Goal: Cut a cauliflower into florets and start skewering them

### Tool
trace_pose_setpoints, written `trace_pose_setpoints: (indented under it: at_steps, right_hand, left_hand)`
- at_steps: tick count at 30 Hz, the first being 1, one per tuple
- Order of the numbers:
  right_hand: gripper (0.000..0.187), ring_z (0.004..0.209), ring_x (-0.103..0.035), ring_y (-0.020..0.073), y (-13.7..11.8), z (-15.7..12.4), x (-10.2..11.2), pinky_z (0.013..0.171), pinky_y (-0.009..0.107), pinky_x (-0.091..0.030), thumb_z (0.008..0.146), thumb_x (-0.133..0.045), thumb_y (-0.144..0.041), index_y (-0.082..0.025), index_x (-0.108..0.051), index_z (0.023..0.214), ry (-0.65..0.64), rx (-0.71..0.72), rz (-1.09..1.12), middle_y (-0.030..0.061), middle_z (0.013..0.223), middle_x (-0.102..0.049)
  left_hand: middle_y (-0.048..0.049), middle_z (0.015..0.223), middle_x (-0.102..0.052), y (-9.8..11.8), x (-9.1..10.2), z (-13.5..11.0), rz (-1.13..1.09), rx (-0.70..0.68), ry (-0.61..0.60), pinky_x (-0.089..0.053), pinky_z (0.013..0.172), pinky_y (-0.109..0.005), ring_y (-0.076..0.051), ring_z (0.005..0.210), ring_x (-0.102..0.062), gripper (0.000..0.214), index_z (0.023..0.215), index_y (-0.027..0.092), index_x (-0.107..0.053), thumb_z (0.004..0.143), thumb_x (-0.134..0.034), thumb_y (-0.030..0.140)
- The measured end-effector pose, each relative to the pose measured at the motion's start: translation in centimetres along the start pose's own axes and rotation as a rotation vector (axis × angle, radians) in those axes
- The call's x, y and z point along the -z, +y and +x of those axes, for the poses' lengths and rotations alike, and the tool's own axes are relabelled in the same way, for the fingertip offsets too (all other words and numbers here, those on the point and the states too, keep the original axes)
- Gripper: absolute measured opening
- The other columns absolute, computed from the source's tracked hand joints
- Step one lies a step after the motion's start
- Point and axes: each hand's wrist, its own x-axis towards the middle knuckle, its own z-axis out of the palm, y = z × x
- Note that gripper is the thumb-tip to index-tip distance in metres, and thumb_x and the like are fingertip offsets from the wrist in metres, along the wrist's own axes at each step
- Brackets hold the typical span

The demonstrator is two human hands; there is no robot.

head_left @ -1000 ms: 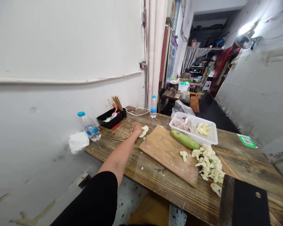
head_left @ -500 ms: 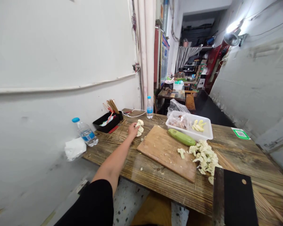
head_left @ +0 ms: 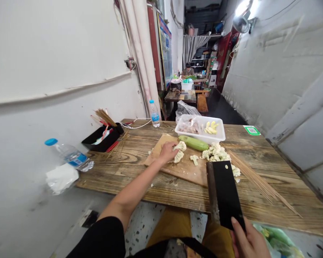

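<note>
Over the wooden cutting board (head_left: 185, 173), my left hand (head_left: 168, 152) is closed on a piece of cauliflower (head_left: 179, 150). My right hand (head_left: 249, 238) grips a black-bladed cleaver (head_left: 224, 191), raised at the near edge of the table; its handle is hidden in the fist. A small cauliflower floret (head_left: 194, 159) lies on the board. Behind it, a long green squash (head_left: 193, 142) rests along the board's far side. Cut florets (head_left: 217, 152) are heaped at the right end, partly hidden by the cleaver.
A white tray (head_left: 220, 135) holds bagged meat and yellow pieces behind the board. Long wooden skewers (head_left: 258, 179) lie to the right. At left stand a black box (head_left: 101, 140) and a water bottle (head_left: 72, 157); another bottle (head_left: 155, 116) stands behind. A person (head_left: 188, 70) sits far back.
My left hand has brought the cauliflower rightward from the table onto the board. The cleaver has moved up and in, and my right hand has come into view. The camera has turned right.
</note>
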Motion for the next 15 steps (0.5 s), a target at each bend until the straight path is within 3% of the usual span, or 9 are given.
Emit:
trace_pose_setpoints:
  at_steps: [3,5,10,15]
  right_hand:
    - [0.041,0.036,-0.048,0.014,-0.7,0.3,-0.4,0.038,0.025,-0.039,0.082,-0.042,-0.065,-0.025,-0.039,0.08,0.007,0.034,0.008,-0.007,0.045,-0.046]
    - [0.041,0.034,-0.047,0.0125,-1.6,0.9,-1.0,0.036,0.024,-0.038,0.082,-0.043,-0.065,-0.024,-0.038,0.077,-0.049,0.044,0.066,-0.0079,0.045,-0.045]
    - [0.041,0.029,-0.04,0.0089,-4.6,3.9,-3.9,0.03,0.023,-0.039,0.076,-0.054,-0.061,-0.024,-0.035,0.078,-0.357,-0.114,0.412,-0.0107,0.049,-0.047]
    - [0.042,0.029,-0.038,0.0073,-6.2,6.8,-7.0,0.027,0.022,-0.039,0.071,-0.059,-0.056,-0.024,-0.032,0.077,-0.421,-0.127,0.528,-0.0108,0.047,-0.049]
  left_hand:
    - [-0.0076,0.097,-0.069,0.8,-1.1,0.0,0.041,0.038,-0.045,-0.039,0.09,-0.039,-0.025,0.098,-0.057,0.027,0.099,0.018,-0.068,0.073,-0.06,0.02]
    - [-0.007,0.093,-0.068,0.7,-1.6,0.5,-0.029,0.12,-0.051,-0.042,0.085,-0.036,-0.023,0.092,-0.058,0.024,0.096,0.017,-0.067,0.072,-0.061,0.02]
    - [0.0023,0.071,-0.061,-0.4,-2.7,1.8,-0.514,0.305,-0.068,-0.042,0.067,-0.022,-0.012,0.069,-0.054,0.016,0.078,0.015,-0.062,0.063,-0.067,0.018]
    - [0.0031,0.064,-0.059,-1.1,-3.0,2.3,-0.795,0.359,-0.112,-0.04,0.062,-0.021,-0.009,0.06,-0.052,0.02,0.074,0.013,-0.059,0.058,-0.07,0.013]
